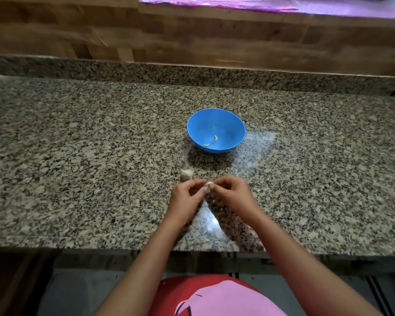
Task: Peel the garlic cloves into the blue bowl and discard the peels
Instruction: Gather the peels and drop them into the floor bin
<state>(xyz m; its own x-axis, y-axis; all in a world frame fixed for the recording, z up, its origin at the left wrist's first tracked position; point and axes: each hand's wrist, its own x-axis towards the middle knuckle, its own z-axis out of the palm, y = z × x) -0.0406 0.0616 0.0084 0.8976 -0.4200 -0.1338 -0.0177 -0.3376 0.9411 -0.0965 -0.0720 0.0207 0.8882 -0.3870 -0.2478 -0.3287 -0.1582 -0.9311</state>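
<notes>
White-skinned garlic clove (209,184) is pinched between the fingertips of the left hand (187,198) and right hand (234,195), low over the granite counter (78,156). Just beyond them lies the rest of the garlic bulb (187,174), unpeeled. Farther back, the blue bowl (214,123) holds two peeled cloves (215,138). The task looks early: this clove, the bulb and discarding the peels remain.

Red top (214,297) with a large pink print outlined in dark lines.
</notes>
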